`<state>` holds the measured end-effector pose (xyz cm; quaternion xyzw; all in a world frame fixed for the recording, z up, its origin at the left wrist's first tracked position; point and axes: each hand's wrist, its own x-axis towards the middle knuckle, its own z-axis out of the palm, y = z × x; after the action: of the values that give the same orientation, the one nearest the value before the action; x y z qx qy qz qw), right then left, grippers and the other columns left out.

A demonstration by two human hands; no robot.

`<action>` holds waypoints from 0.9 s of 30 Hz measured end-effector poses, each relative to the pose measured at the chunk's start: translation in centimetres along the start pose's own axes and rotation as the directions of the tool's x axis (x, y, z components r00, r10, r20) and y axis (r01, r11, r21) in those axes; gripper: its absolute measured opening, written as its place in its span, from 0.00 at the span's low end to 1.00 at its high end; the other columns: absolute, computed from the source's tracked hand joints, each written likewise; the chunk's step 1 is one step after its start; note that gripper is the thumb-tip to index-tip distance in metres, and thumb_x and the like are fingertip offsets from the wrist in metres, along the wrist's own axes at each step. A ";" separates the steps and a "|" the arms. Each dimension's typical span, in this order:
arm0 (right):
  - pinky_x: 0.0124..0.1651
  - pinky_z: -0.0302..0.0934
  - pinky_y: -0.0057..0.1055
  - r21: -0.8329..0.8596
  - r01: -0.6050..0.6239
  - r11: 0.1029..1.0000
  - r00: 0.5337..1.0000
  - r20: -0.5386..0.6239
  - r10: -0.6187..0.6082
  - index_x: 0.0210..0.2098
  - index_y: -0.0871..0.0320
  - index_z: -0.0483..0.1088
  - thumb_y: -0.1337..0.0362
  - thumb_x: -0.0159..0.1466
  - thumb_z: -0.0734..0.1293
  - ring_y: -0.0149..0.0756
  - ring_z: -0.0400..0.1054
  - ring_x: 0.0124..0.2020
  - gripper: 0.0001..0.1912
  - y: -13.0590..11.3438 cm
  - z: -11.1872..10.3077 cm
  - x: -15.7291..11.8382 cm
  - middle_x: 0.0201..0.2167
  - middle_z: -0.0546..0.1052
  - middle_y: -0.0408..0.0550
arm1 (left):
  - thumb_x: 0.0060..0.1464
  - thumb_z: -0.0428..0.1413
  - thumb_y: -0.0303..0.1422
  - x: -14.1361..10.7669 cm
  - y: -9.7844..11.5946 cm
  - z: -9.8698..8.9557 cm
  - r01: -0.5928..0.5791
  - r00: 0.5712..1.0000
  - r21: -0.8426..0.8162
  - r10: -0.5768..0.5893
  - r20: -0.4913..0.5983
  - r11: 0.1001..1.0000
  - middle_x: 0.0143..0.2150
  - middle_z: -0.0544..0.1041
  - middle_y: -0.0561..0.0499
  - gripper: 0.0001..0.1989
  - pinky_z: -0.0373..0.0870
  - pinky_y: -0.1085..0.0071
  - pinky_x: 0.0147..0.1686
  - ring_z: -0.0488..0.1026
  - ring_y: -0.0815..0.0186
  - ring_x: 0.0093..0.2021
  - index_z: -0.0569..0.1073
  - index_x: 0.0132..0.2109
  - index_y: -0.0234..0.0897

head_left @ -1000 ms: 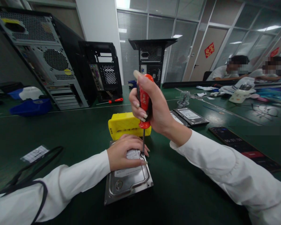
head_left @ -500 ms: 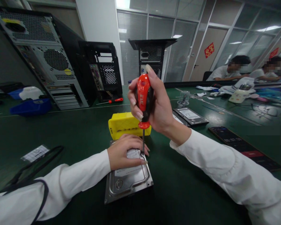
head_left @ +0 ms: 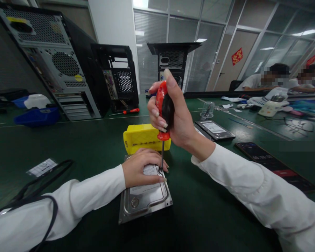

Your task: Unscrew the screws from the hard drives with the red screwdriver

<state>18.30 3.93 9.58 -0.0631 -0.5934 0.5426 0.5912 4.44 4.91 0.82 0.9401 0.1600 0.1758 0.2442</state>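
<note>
A silver hard drive lies label side up on the green tabletop. My left hand rests across its far half, thumb along the top and fingers over the far edge, gripping it. My right hand is wrapped round the red and black handle of a screwdriver, thumb up near the handle's end. The screwdriver stands almost upright, its shaft going down to the drive's right edge between my left thumb and fingers. The tip itself is too small to make out. Just behind the drive sits a yellow plastic bin.
More hard drives and a phone lie to the right. Computer cases stand at the back left, near a second red screwdriver and a blue bin. A black cable runs by my left sleeve. Two people sit at far right.
The screwdriver handle has turned in my right hand, and its black side now shows more. My left hand keeps its place on the hard drive. The whole view has shifted slightly.
</note>
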 end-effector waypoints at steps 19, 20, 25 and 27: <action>0.19 0.54 0.21 -0.027 -0.001 1.000 0.999 0.051 0.002 0.32 0.56 0.56 0.58 0.61 0.62 0.22 0.60 0.17 0.11 0.0 0.4 -0.4 0.28 0.69 0.41 | 0.50 0.61 0.36 0.1 -0.1 0.0 -0.019 1.000 -0.017 0.019 -0.010 1.000 0.44 0.77 0.52 0.11 0.59 0.64 0.51 0.69 0.60 0.49 0.76 0.42 0.39; 0.17 0.51 0.21 -0.035 -0.011 0.999 0.999 0.038 0.013 0.32 0.56 0.55 0.58 0.61 0.62 0.22 0.57 0.15 0.11 0.0 0.3 -0.4 0.25 0.68 0.39 | 0.50 0.61 0.36 0.1 0.0 0.0 -0.015 1.000 -0.017 0.015 -0.011 1.000 0.44 0.77 0.52 0.11 0.59 0.64 0.51 0.69 0.60 0.49 0.75 0.42 0.39; 0.16 0.45 0.21 -0.022 -0.016 1.000 0.998 0.055 0.017 0.36 0.55 0.59 0.53 0.63 0.59 0.22 0.49 0.14 0.12 -0.1 0.3 -0.4 0.21 0.61 0.38 | 0.50 0.61 0.37 0.0 0.1 0.0 0.013 1.000 0.002 -0.013 0.002 1.000 0.45 0.77 0.53 0.12 0.57 0.63 0.52 0.68 0.59 0.50 0.75 0.42 0.41; 0.17 0.45 0.22 -0.011 -0.007 1.000 0.994 0.106 0.008 0.42 0.55 0.60 0.51 0.65 0.53 0.23 0.49 0.15 0.15 -0.3 0.3 -0.4 0.21 0.60 0.39 | 0.50 0.61 0.37 0.0 0.1 0.0 0.018 1.000 0.004 -0.018 0.004 1.000 0.45 0.77 0.54 0.12 0.57 0.63 0.52 0.68 0.59 0.50 0.75 0.42 0.41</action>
<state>18.31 3.31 9.59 -0.0397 -0.6265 0.5442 0.5566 4.43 4.82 0.90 0.9395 0.1682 0.1712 0.2443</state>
